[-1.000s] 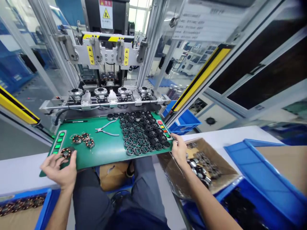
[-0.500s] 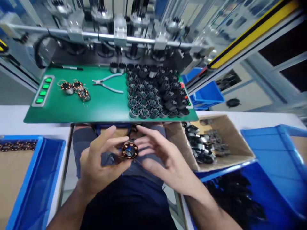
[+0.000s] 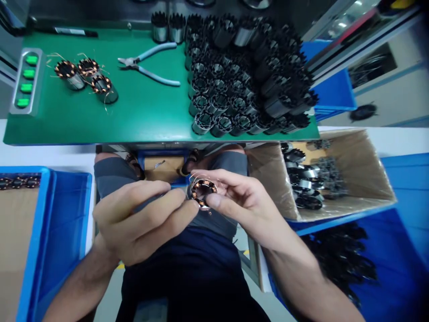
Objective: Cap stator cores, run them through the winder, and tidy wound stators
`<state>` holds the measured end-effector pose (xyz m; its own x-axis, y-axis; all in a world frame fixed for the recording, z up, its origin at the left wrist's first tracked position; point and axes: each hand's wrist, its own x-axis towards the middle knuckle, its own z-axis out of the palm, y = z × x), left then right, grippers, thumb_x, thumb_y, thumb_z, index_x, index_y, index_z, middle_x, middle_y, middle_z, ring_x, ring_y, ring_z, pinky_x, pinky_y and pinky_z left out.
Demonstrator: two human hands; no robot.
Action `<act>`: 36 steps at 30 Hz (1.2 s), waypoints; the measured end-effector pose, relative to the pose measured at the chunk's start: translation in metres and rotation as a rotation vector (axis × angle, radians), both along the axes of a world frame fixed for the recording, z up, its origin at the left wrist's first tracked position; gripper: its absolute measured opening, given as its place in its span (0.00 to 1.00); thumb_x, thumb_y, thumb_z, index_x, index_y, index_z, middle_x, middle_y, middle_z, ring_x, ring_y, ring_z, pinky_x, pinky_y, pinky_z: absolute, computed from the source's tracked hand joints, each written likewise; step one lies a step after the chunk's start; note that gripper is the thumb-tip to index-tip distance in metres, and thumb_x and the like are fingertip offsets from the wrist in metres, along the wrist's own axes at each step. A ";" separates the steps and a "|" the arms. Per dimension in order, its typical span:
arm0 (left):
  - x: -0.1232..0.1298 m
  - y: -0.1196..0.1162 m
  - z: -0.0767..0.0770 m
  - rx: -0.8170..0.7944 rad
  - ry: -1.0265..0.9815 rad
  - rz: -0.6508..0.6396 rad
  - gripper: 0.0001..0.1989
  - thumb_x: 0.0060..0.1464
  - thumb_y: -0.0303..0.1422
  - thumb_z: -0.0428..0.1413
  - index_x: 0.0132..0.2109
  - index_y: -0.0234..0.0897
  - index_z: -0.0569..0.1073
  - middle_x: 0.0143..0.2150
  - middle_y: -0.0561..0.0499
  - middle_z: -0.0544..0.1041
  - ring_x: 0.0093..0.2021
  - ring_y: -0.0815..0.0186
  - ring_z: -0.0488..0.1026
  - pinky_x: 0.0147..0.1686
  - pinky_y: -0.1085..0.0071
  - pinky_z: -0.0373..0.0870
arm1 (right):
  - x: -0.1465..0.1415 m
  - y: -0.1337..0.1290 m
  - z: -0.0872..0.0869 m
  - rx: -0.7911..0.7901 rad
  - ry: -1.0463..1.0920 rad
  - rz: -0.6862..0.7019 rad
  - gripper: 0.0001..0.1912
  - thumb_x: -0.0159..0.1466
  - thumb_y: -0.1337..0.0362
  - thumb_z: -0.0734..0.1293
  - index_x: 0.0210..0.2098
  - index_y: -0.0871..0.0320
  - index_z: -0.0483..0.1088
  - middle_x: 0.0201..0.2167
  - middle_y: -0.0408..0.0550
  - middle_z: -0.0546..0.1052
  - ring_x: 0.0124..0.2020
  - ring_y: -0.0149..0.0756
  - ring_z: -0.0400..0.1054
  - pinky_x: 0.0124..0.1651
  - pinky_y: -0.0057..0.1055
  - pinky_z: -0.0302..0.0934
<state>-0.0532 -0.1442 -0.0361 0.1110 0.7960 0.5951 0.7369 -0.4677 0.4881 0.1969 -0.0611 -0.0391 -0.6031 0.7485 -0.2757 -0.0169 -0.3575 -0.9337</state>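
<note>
In front of my lap I hold a motor stator (image 3: pixel 203 184), a dark ring with copper windings and thin loose wire ends, its open end facing up. My right hand (image 3: pixel 250 201) grips it from the right, the thumb on its near rim. From the left, my left hand (image 3: pixel 144 219) is closed with its fingertips against the stator's side; its thumb is hidden. Beyond, on the green work surface (image 3: pixel 144 116), stand more wound stators (image 3: pixel 104 88) with loose wires. Side cutters (image 3: pixel 147 65) with pale blue handles lie with their handles spread apart.
Rows of black-toothed metal cores (image 3: pixel 219 103) fill the surface's right part. A black marker (image 3: pixel 69 31) and a panel with green buttons (image 3: pixel 27 82) are at left. A cardboard box (image 3: pixel 365 179) of parts stands right, blue bins (image 3: pixel 63 232) on both sides.
The view has tilted down and closer. The stator has moved from my left hand's hold into my right hand's grip, and my left fingers have closed at its left side.
</note>
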 end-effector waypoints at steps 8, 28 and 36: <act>0.008 -0.004 -0.082 -0.274 0.037 0.044 0.04 0.72 0.29 0.69 0.45 0.45 0.86 0.43 0.54 0.91 0.47 0.57 0.84 0.47 0.58 0.81 | -0.004 0.007 0.000 0.067 0.060 -0.275 0.23 0.68 0.51 0.86 0.62 0.40 0.88 0.54 0.47 0.91 0.50 0.48 0.90 0.58 0.46 0.86; 0.022 0.002 -0.071 -0.566 -0.989 0.057 0.03 0.72 0.34 0.71 0.46 0.44 0.90 0.46 0.50 0.87 0.49 0.64 0.83 0.54 0.70 0.78 | -0.004 -0.008 -0.023 -0.022 0.139 -0.020 0.28 0.73 0.60 0.83 0.69 0.47 0.77 0.48 0.46 0.90 0.42 0.36 0.88 0.47 0.28 0.82; 0.022 0.007 -0.042 -0.586 -0.887 -0.065 0.05 0.75 0.32 0.67 0.44 0.43 0.85 0.48 0.52 0.85 0.50 0.66 0.82 0.56 0.70 0.77 | -0.016 -0.008 -0.033 0.018 0.119 -0.004 0.26 0.71 0.65 0.83 0.66 0.50 0.79 0.48 0.46 0.89 0.45 0.33 0.88 0.50 0.24 0.81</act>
